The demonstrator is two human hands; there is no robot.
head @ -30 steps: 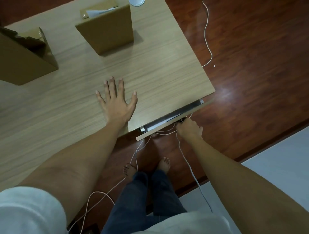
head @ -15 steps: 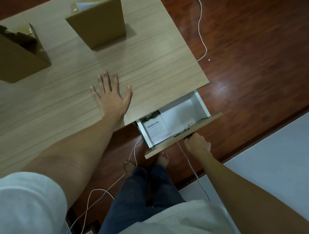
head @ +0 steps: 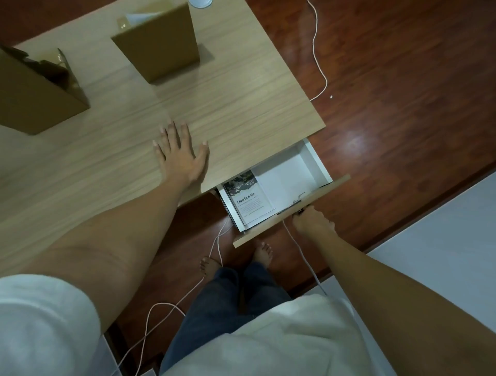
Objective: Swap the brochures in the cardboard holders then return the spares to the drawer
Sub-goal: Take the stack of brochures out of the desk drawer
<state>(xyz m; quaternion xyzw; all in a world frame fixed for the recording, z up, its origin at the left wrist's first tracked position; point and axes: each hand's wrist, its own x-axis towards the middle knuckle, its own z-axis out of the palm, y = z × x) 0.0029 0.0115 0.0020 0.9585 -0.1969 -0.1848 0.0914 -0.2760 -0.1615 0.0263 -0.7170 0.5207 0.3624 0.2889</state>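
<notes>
Saw the left hand (head: 182, 158) spread flat on the desk (head: 241, 107), fingers straight and holding nothing, near the front edge just beside the drawer (head: 314, 161). Found the drawer pulled out, its white inside showing only in part, with the back stretch hidden under the desktop. Spotted a brochure (head: 251, 200) lying flat in the drawer's left half, dark photo at the top and "Liceria & Co." printed below; could not read the smaller print, and could not tell whether more copies lay beneath it. Caught the right hand (head: 312, 221) at the wooden drawer front (head: 265, 228), fingers curled onto the dark handle (head: 291, 210), fingertips tucked out of sight behind the panel. Made out a small metal fitting inside the front, too small to name. Noted two cardboard holders on the desk, well apart from both hands: the right holder (head: 161, 45) showing only its plain back, with a corner of white paper (head: 138, 17) peeking over the top; the left holder (head: 35, 99) cut off by the frame edge, its contents dark and unclear. Glimpsed a pale round object (head: 200, 2) clipped by the top edge. Traced a white cable (head: 319, 67) across the wooden floor, partly lost behind the desk.
</notes>
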